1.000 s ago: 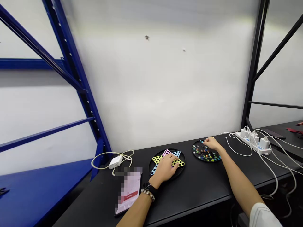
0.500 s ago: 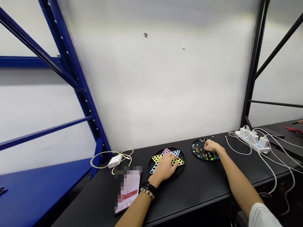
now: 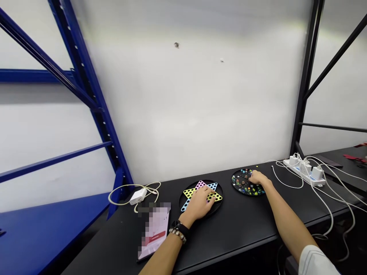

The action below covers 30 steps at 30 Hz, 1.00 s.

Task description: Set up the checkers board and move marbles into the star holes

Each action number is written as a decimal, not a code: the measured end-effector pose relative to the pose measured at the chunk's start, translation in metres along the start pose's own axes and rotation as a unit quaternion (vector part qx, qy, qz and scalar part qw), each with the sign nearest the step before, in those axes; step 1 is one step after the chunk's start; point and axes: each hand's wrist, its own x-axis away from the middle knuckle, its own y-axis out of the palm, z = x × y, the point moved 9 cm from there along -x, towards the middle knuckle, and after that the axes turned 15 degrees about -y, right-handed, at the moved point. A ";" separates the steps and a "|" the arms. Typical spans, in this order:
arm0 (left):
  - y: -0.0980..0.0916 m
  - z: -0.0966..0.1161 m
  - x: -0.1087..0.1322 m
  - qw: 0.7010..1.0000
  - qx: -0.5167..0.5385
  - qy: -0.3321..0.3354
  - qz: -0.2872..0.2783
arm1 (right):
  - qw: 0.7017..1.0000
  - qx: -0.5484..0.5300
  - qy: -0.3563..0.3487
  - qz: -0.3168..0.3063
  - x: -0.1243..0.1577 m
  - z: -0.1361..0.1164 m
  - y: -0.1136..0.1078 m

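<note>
A star-shaped Chinese checkers board [image 3: 190, 192] with pink, yellow and blue hole-punched points lies in a round black tray [image 3: 181, 198]. My left hand [image 3: 200, 200] rests palm down across it, fingers stretched out, covering its middle. To the right, a second round black tray [image 3: 235, 186] holds many colourful glass marbles [image 3: 245, 189]. Over that tray's right part, my right hand [image 3: 258, 177] reaches down with its fingertips pressed together among the marbles. What they pinch, if anything, is hidden.
A tablet-like device [image 3: 156, 233] with a partly blurred screen lies left of the board. Behind it are a white charger [image 3: 138, 196] and a looped cable. A power strip [image 3: 305, 173] trails white cords at the right. Blue rack posts [image 3: 94, 88] stand left.
My right hand has shifted slightly to the right over the marbles. My left hand stays on the board. The whole view has moved a little.
</note>
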 end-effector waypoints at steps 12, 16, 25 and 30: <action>-0.001 0.001 0.001 1.000 0.001 0.001 0.001 | 0.883 -0.459 -0.051 0.084 0.003 -0.044 -0.019; -0.001 0.000 0.001 1.000 -0.003 -0.001 -0.001 | 0.773 -0.631 0.014 0.064 0.006 -0.049 -0.002; -0.001 0.001 0.001 1.000 0.004 0.001 -0.003 | 0.897 -0.440 -0.024 0.039 0.010 -0.051 -0.001; 0.000 0.001 0.001 1.000 0.003 -0.002 -0.006 | 0.983 -0.134 -0.120 -0.041 0.018 -0.058 -0.001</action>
